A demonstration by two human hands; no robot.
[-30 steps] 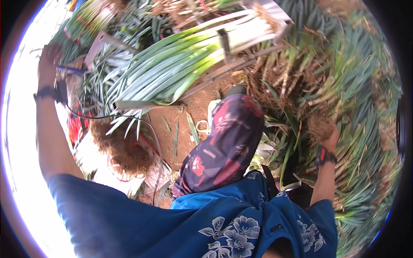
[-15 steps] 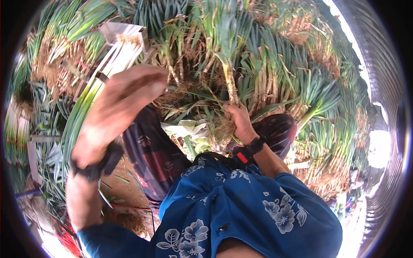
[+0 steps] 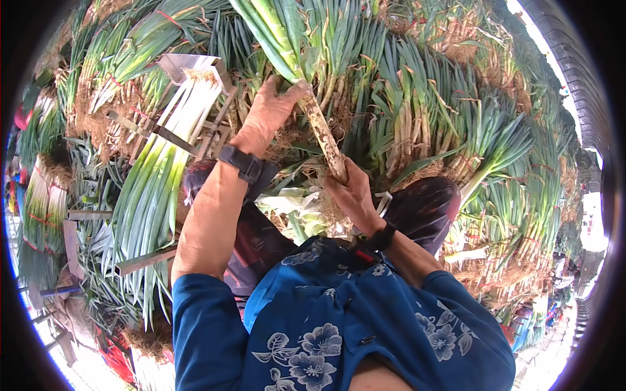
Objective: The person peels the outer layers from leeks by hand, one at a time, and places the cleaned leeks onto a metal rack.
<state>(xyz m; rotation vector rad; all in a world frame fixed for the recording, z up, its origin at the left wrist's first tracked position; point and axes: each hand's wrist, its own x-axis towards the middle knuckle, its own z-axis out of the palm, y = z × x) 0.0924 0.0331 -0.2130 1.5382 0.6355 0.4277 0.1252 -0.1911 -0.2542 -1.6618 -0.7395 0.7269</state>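
The step in hand, as I judge it, is the handling of one single leek point(image 3: 319, 127), with both hands upon it. The left hand point(image 3: 267, 114) pinches it where the leaves point(image 3: 274, 36) begin, the thumb laid over the stem and the other fingers behind. The right hand point(image 3: 355, 195) has its fingers curled around the root end; its fingertips are partly hidden, so I cannot tell well how tightly they press. The next move, I think, calls for a steady hold at the root end and a light pinch above, because the outer skin looks brown and loose.

The leek is in the air in front of the lap, to the right of the metal rack point(image 3: 145, 260) and beyond its right edge. Its long axis is slanted: the root end points down and right toward the body, the leaves up and left, away. On the rack lies a bundle of leeks point(image 3: 153, 176), with its roots against the upper end plate.
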